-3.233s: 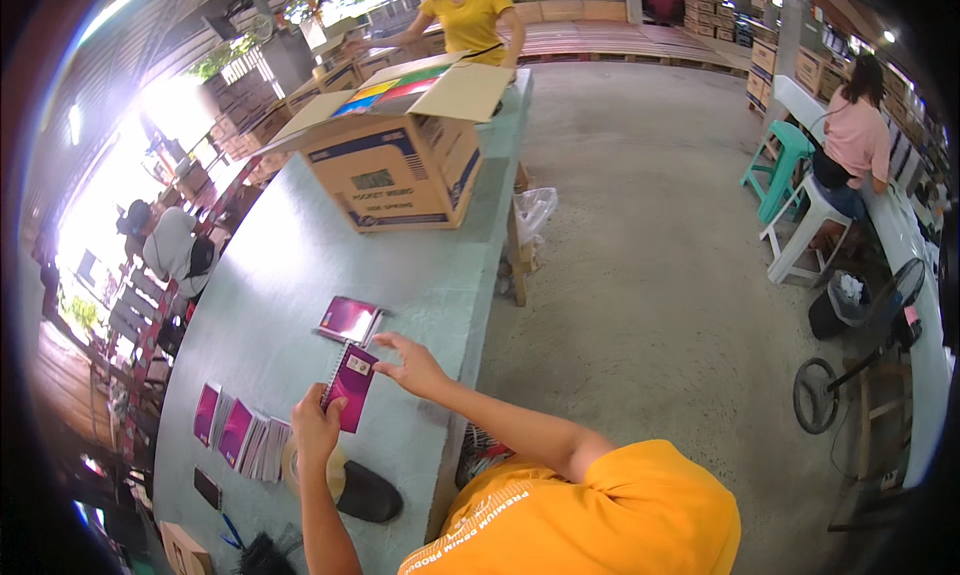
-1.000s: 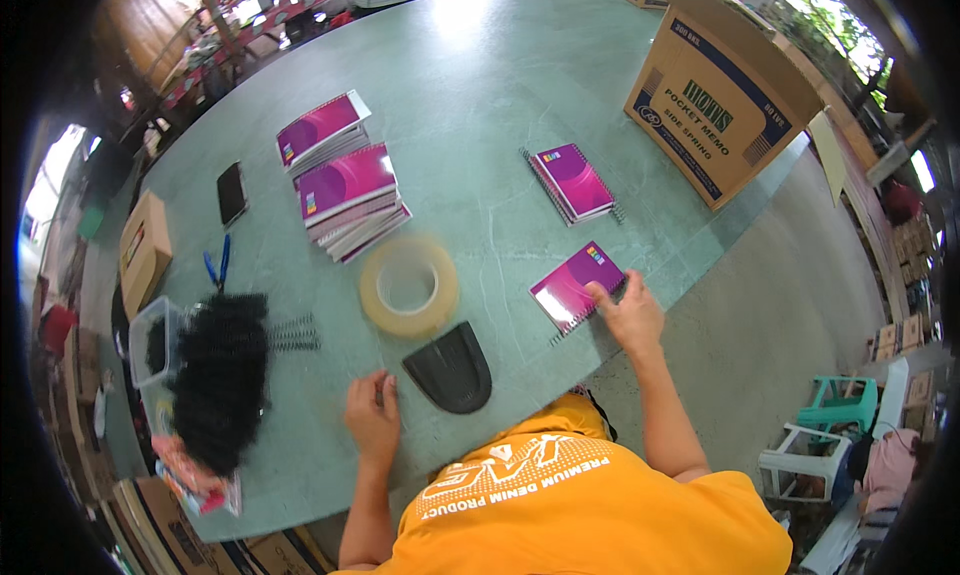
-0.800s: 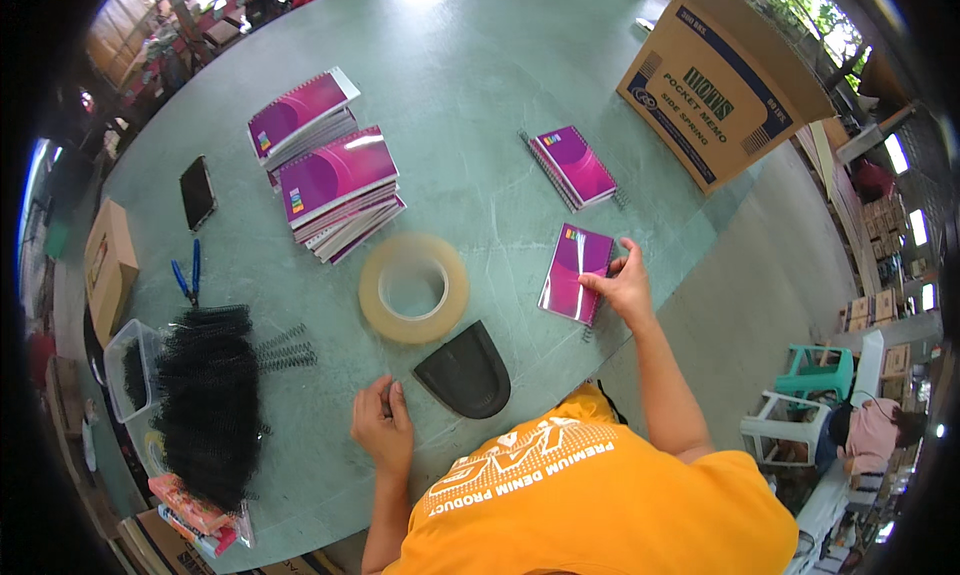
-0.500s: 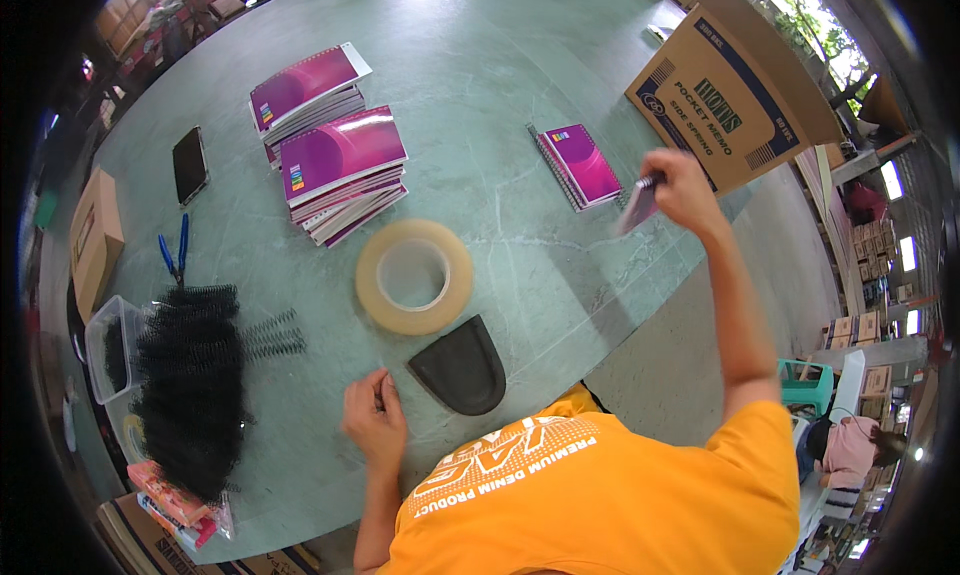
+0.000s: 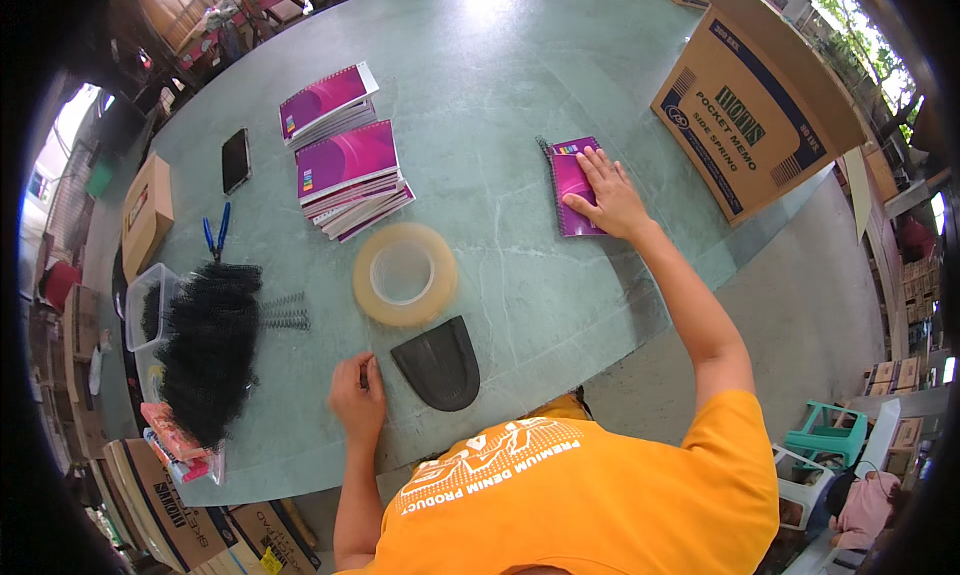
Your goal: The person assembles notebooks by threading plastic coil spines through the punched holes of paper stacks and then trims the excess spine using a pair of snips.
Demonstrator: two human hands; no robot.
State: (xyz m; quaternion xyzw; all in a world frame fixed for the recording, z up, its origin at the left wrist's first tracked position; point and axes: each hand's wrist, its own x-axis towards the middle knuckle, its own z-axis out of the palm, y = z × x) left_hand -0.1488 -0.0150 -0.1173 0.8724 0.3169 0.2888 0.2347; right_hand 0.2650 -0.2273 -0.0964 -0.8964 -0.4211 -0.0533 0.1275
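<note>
Green table point(image 5: 520, 315), items listed from the left. Small cardboard box point(image 5: 148, 220), near the far-left edge. Clear plastic tub point(image 5: 138, 313), dark contents, just beside a large heap of black spring coils point(image 5: 210, 350). Pink and orange packet point(image 5: 178, 433), at the heap's near end. Pliers point(image 5: 217, 233), blue handles, just beyond the heap. Phone point(image 5: 236, 161), dark screen up, beyond the pliers. Loose springs point(image 5: 287, 312), a few, projecting from the heap's right side. Purple booklets, two piles: the rear pile point(image 5: 327, 103) and, just in front, the taller front pile point(image 5: 348, 165), its lower booklets fanned toward the right. Left hand point(image 5: 358, 393), near the table's close edge, fingers curled in; whether something small sits inside them cannot be told from this angle. Roll of clear tape point(image 5: 446, 275), lying flat. Black pad point(image 5: 438, 365), one end rounded, near the tape. Purple spiral notebook point(image 5: 566, 203), lying right of the booklet piles, dark coil along its left side. Right hand point(image 5: 610, 197), palm down on the notebook's cover, fingers extended and spread, thumb apart, gripping nothing. Large brown carton point(image 5: 740, 115), flap up, on the table well beyond the right hand. Green stool point(image 5: 828, 433), on the floor at far right.
</note>
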